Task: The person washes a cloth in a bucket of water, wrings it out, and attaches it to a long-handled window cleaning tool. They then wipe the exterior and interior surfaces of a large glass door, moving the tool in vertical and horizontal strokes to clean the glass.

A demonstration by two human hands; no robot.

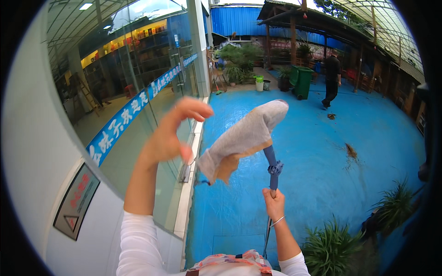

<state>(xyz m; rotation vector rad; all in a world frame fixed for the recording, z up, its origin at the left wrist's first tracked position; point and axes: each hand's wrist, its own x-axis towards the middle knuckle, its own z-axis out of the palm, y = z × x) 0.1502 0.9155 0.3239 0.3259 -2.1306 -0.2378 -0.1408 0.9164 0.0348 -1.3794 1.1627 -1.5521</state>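
Note:
A long-handled tool with a blue upper pole [273, 181] stands before me, its head wrapped in a grey and tan cloth cover [241, 138]. My right hand [275, 204], with a bracelet at the wrist, is closed around the metal pole just below the blue part. Below that hand the thin pole runs down towards my body. My left hand [172, 134] is raised to the left of the cloth, slightly blurred, its fingers curved and apart with nothing between them.
Glass doors [162, 114] with a blue lettered band line the left. A person in dark clothes [332, 77] walks near a green wheeled bin [302, 82]. Small debris piles [351, 151] lie on the blue floor. Potted plants [331, 246] stand at lower right.

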